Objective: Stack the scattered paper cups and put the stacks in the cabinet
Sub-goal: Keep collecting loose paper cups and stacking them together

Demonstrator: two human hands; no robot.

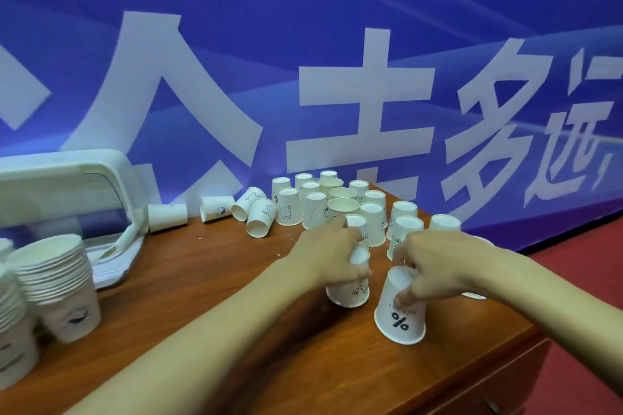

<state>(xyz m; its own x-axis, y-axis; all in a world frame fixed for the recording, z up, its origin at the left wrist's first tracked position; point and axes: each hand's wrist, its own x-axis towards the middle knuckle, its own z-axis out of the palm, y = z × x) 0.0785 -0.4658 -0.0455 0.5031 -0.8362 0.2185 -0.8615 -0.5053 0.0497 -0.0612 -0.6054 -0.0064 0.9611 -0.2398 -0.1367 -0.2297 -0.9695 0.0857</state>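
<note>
Several white paper cups (317, 209) stand scattered, mostly upside down, at the back of the wooden cabinet top (209, 280); some lie on their sides (259, 217). My left hand (328, 253) grips an upside-down cup with a cartoon print (349, 295) near the middle. My right hand (435, 266) pinches the base of an upside-down cup marked "%" (399, 313) just to the right. Two tall stacks of cups (59, 283) stand at the left edge.
A white plastic tray or lid (67, 175) leans against the blue banner wall (303, 44) at the left, with papers under it. The cabinet's right edge drops to a red floor (586, 296). A drawer front (488, 381) shows at the lower right.
</note>
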